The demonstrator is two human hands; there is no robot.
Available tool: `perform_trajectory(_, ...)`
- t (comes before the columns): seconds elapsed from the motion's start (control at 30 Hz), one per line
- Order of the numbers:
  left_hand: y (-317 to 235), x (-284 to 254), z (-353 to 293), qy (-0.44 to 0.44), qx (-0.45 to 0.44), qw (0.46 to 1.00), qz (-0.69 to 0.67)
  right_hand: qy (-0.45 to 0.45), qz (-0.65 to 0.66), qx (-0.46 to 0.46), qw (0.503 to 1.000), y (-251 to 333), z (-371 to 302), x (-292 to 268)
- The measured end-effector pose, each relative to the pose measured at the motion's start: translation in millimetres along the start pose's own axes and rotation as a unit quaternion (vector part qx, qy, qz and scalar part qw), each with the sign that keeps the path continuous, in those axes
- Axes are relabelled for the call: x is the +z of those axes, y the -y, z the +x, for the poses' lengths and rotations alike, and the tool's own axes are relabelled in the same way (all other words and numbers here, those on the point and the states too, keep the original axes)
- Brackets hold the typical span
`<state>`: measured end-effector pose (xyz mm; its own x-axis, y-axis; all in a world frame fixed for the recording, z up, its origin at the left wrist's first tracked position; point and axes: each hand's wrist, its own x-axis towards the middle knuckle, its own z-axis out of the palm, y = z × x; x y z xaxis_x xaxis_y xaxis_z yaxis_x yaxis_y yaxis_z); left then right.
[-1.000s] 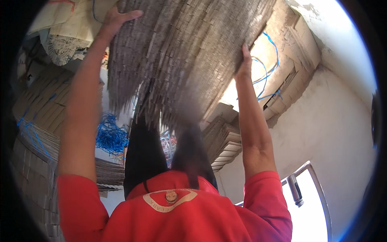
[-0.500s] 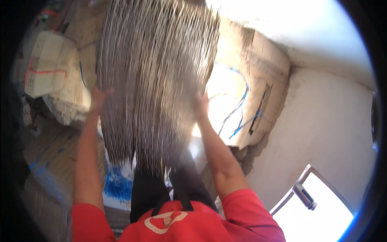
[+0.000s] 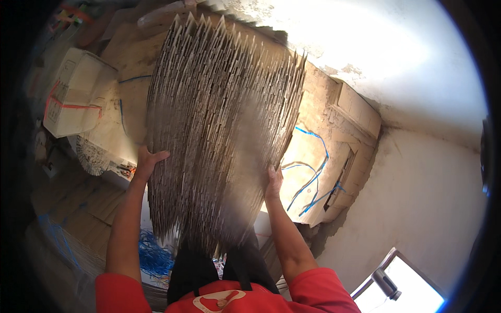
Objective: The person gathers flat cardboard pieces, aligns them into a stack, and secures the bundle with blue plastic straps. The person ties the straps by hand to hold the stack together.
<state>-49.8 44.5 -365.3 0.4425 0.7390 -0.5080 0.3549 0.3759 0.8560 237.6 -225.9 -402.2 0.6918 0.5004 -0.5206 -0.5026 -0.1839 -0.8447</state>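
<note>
Between my two hands I hold a thick stack of thin cardboard sheets, greyish brown, their many edges facing me. My left hand presses on the stack's left side, thumb laid over the front edges. My right hand grips the right side, its thumb toward me and the other fingers mostly hidden behind. Pointed folds stick up along the far end of the stack. The near end hangs in front of my dark trousers.
Brown cardboard with loose blue straps lies behind to the right, beside a pale wall. A pale box with red lines stands at the left. Blue strands lie low by my legs. A bright window opening is lower right.
The stack and both hands sit lower and slightly further right in the picture; the background has shifted down too. The pointed far end now shows. Both hands keep their hold.
</note>
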Motion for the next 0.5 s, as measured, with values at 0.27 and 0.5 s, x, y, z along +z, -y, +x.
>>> perform_trajectory(0.27, 2.7, 5.1, 8.4, -0.01, 0.071, 0.997, 0.039, -0.043, 0.043, 0.017, 0.998, -18.0, 1.3, -23.3)
perform_trajectory(0.5, 8.7, -12.7, 18.1, 0.028, 0.005, 0.999, 0.018, -0.019, -0.273, 0.002, 0.962, 20.8, 0.5, -39.2)
